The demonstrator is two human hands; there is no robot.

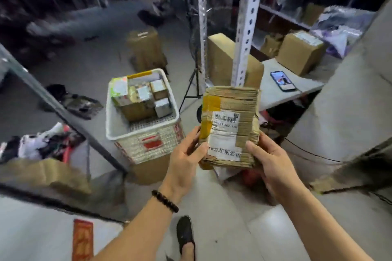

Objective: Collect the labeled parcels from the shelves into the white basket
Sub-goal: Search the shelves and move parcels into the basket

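Observation:
A taped brown cardboard parcel [230,112] with a white barcode label and yellow tape hangs in the air at the centre. My left hand [186,157] grips its lower left edge, thumb on the front. My right hand [269,161] grips its lower right edge. The white basket [118,129] stands to the left of the parcel on a brown box, and holds several labelled parcels [142,96] at its far end.
White perforated shelf posts [247,25] rise just behind the parcel. A low shelf at the right carries a phone [283,80] and a cardboard box [300,52]. More boxes [146,48] stand on the grey floor. A dark metal rail [53,101] slants across the left.

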